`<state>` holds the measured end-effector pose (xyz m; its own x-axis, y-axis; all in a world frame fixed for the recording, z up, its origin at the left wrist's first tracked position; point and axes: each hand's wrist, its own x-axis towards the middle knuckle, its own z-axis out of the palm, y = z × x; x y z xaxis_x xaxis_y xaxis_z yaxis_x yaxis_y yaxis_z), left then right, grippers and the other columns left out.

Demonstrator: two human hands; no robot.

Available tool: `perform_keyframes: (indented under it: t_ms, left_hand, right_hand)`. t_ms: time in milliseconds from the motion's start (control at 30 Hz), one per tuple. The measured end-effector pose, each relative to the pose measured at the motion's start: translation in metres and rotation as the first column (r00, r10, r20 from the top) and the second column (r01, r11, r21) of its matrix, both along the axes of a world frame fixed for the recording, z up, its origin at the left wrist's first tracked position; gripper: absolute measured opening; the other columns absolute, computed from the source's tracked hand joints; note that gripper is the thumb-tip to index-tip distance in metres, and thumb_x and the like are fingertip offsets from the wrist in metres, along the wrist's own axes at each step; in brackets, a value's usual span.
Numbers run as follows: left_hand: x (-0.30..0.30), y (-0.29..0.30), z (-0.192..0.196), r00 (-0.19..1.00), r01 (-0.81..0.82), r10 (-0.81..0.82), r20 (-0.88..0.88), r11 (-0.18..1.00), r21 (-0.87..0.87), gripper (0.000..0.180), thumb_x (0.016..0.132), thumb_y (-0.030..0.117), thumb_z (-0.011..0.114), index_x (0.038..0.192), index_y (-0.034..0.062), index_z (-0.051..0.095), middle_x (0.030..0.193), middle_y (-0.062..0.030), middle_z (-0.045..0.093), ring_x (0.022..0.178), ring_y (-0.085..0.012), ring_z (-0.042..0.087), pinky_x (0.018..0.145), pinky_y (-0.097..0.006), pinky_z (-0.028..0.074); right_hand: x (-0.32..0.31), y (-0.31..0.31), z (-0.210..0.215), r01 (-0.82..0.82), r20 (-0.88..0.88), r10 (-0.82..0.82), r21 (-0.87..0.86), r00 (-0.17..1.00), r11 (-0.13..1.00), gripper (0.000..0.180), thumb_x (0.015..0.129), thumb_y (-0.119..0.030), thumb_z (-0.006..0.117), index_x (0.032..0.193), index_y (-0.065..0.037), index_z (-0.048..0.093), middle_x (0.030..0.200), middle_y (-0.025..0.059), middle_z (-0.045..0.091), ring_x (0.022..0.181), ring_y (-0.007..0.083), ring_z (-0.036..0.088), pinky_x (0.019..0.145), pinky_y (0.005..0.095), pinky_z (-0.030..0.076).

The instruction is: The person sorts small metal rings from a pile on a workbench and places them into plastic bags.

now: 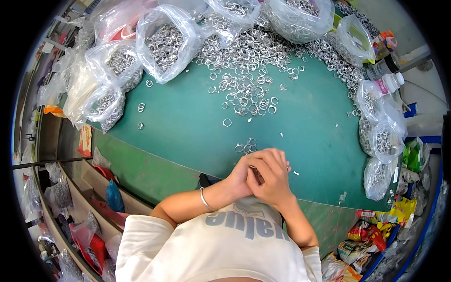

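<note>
My left hand (239, 179) and my right hand (272, 184) are pressed together at the table's front edge, with their fingers curled and overlapping. Small glints show between the fingers and by the fingertips, but what the hands hold is mostly hidden. Just beyond them lies a small group of silver rings (246, 146). Farther up the green table (178, 124), a loose cluster of silver rings (249, 94) runs into a large heap of rings (249, 49). A single ring (227, 122) sits apart, left of the cluster. A silver bangle (205, 199) circles my left wrist.
Clear plastic bags of rings (164, 47) line the far and left edges. More ring-filled bags (383, 141) stand along the right edge, near a white-capped bottle (391, 82). Shelving with bags (80, 197) is at lower left; colourful packets (366, 235) lie lower right.
</note>
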<state>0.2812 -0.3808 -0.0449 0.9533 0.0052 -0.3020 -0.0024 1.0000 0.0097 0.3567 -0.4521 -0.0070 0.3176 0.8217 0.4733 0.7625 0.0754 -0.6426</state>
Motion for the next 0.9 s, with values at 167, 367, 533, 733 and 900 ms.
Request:
perform_keyframes:
  t_ms: [167, 367, 533, 733, 900]
  left_hand:
    - [-0.007, 0.015, -0.017, 1.000, 0.004, -0.005, -0.007, 0.989, -0.150, 0.028, 0.093, 0.021, 0.045, 0.104, -0.0006, 0.058, 0.107, -0.0137, 0.061, 0.096, -0.0247, 0.060, 0.087, -0.038, 0.050]
    - [-0.034, 0.061, 0.015, 0.972, -0.198, 0.184, -0.144, 0.975, -0.095, 0.020, 0.090, 0.017, 0.051, 0.099, 0.0010, 0.059, 0.098, -0.0112, 0.057, 0.092, -0.0236, 0.056, 0.076, -0.036, 0.053]
    - [-0.044, 0.084, 0.018, 0.935, -0.327, 0.320, -0.150, 0.945, -0.017, 0.019, 0.091, 0.015, 0.050, 0.101, 0.0008, 0.058, 0.098, -0.0116, 0.056, 0.087, -0.0217, 0.055, 0.069, -0.031, 0.051]
    - [-0.053, 0.075, 0.011, 0.937, -0.304, 0.293, -0.192, 0.952, -0.029, 0.018, 0.091, 0.014, 0.049, 0.101, -0.0004, 0.056, 0.095, -0.0111, 0.054, 0.081, -0.0205, 0.052, 0.066, -0.030, 0.047]
    - [-0.059, 0.069, 0.009, 0.938, -0.223, 0.242, -0.249, 0.969, 0.101, 0.024, 0.091, 0.013, 0.051, 0.107, -0.0030, 0.056, 0.099, -0.0126, 0.057, 0.085, -0.0224, 0.054, 0.074, -0.033, 0.050]
  right_hand:
    - [0.007, 0.005, 0.013, -0.006, -0.150, 0.038, 0.205, 0.988, 0.979, 0.016, 0.072, 0.003, 0.059, 0.087, -0.001, 0.062, 0.089, 0.0095, 0.060, 0.082, 0.0267, 0.056, 0.074, 0.0362, 0.042]
    - [0.035, -0.007, -0.009, 0.196, -0.363, -0.230, -0.129, 0.903, 0.972, 0.040, 0.076, -0.003, 0.066, 0.115, -0.003, 0.059, 0.107, 0.0145, 0.059, 0.099, 0.0277, 0.053, 0.082, 0.0368, 0.044]
    - [0.012, 0.009, -0.026, 0.066, 0.115, -0.021, -0.404, 0.993, 0.913, 0.062, 0.066, -0.028, 0.079, 0.121, -0.013, 0.056, 0.110, 0.0146, 0.051, 0.094, 0.0297, 0.052, 0.082, 0.0415, 0.044]
    - [0.016, 0.008, -0.049, 0.015, 0.063, 0.004, -0.293, 0.998, 0.956, 0.031, 0.073, -0.010, 0.074, 0.102, -0.006, 0.062, 0.102, 0.0116, 0.054, 0.072, 0.0264, 0.057, 0.060, 0.0361, 0.050]
    - [0.027, -0.006, -0.054, 0.137, -0.400, -0.227, -0.242, 0.888, 0.961, 0.031, 0.078, 0.002, 0.069, 0.107, -0.004, 0.061, 0.091, 0.0071, 0.058, 0.071, 0.0139, 0.060, 0.060, 0.0254, 0.050]
